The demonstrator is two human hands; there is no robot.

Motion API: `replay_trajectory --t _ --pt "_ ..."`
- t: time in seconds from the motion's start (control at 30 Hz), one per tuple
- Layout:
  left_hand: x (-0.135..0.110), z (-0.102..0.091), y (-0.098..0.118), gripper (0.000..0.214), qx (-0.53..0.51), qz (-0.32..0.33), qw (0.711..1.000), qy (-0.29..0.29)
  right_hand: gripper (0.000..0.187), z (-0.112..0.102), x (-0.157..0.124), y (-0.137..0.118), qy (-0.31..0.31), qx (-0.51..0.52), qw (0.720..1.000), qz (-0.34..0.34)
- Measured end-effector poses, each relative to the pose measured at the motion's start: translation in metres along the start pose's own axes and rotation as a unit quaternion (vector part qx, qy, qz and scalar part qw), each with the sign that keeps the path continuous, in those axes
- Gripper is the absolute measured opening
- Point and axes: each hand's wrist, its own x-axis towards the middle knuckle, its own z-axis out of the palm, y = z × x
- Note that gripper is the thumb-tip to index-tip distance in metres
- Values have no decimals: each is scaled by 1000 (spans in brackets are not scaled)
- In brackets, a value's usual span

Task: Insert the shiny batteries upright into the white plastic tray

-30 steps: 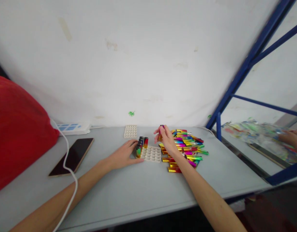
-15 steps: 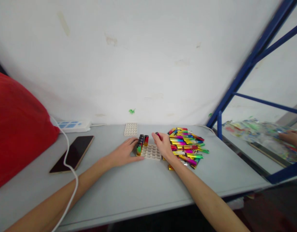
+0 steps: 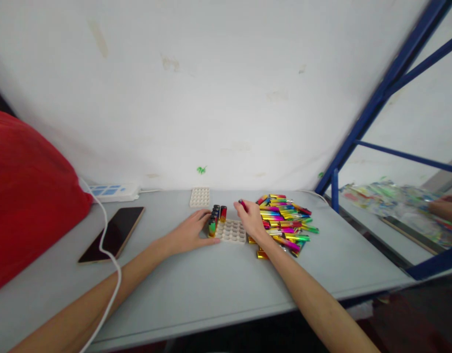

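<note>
— While the left hand (image 3: 191,232) lies flat on the pale grey counter (image 3: 196,284), what is it touching?

— Its fingers are spread open and rest against the left edge of the cream plastic tray with round sockets (image 3: 231,231), right by the short row of upright rainbow-foil lighters (image 3: 215,218) standing in the tray's left side. It grips nothing.

— And the right hand (image 3: 252,221)?

— Closed on a single red and pink metallic lighter (image 3: 242,204), pinched at the fingertips and held tilted just above the tray's far right corner — the rest of the sockets below it show bare.

— Where do the loose ones lie?

— In a heap of shiny multicoloured foil lighters (image 3: 284,223) on the counter just right of the tray; the right wrist crosses its near edge.

— Anything else about?

— A second cream socket tray (image 3: 199,197) sits near the wall, behind the first. Farther left lie a dark smartphone with a gold rim (image 3: 112,234), a white power strip with blue switches (image 3: 110,192) and its white cable (image 3: 111,274) trailing over the left forearm, beside a big red plastic bag (image 3: 23,196). Past the blue metal frame (image 3: 361,127) on the right, another person's hand (image 3: 446,208) rests on a sheet of colourful foil (image 3: 391,203).
</note>
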Motion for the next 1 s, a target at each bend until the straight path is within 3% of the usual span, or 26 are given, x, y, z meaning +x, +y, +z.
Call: replay_trajectory --t 0.13,0.3,0.43,0.73,0.87,1.0 --pt "0 1 -1 88 6 1 1000 -4 50 -3 -3 -8 -15 -28 998 -58" --pt "-1 3 -2 86 5 1 1000 10 34 -7 -6 -17 -48 -70 985 -153" --pt "-1 3 -3 85 12 8 1000 9 32 -9 -6 -17 -70 -113 967 -218" --pt "-1 1 2 85 12 10 1000 6 37 -18 -5 -18 -74 -141 972 -172" --pt "-1 1 2 84 12 15 1000 9 37 -16 -4 -16 -153 -154 961 -169" --pt "-1 1 0 82 5 15 1000 9 25 -13 -3 -13 -237 -209 938 -142"
